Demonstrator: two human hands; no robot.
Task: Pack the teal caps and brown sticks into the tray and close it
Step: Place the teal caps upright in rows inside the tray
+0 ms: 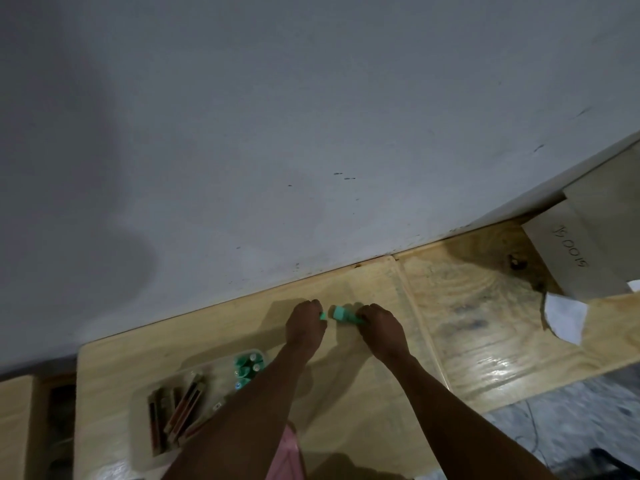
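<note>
On the table (363, 382), the tray (138, 415) holds brown sticks (183, 407) and teal caps (247, 367); left hand (304, 329) and right hand (381, 329) pinch loose caps (343, 314).

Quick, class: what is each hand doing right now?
Left hand: curled round a small teal cap.
Right hand: gripping a larger teal cap.

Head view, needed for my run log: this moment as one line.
left hand: holds teal cap | right hand: holds second teal cap | tray: brown sticks, packed caps
</note>
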